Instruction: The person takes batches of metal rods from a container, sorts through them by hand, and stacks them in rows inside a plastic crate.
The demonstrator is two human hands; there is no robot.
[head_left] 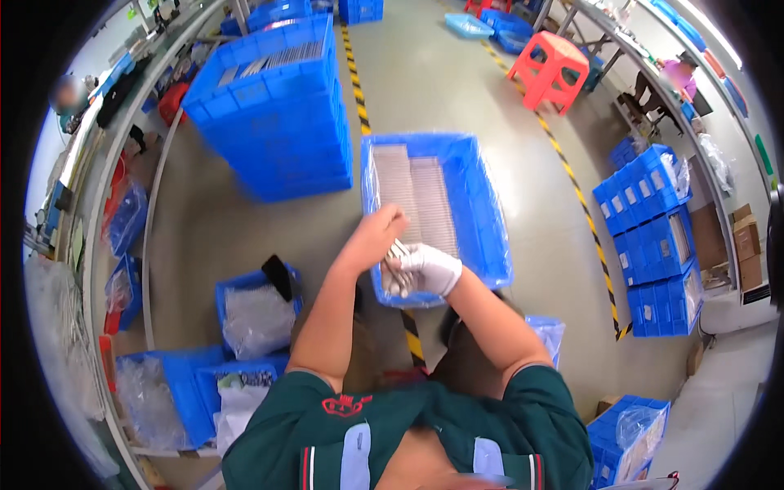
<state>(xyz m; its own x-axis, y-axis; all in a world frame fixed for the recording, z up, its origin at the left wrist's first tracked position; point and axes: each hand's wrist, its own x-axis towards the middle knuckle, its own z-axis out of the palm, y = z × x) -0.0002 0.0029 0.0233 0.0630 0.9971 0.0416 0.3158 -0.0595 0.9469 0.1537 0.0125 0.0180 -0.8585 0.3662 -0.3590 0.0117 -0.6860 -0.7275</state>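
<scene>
In front of me stands a blue plastic crate [490,220] lined with clear film. Tight rows of thin, pale flat pieces [431,200] fill its left and middle part. My right hand [433,267], in a white glove, is closed around a small bunch of slim silvery metal pieces [398,282] over the crate's near end. My bare left hand [376,237] is beside it at the crate's left wall, fingers curled close to the top of the bunch. What lies between the left fingers is hidden.
Stacked blue crates [286,139] rise at the front left. Smaller bins with plastic bags [257,314] sit at my left. A red stool [551,69] stands far right, and more crates [649,245] are stacked by the right bench. People sit at both benches.
</scene>
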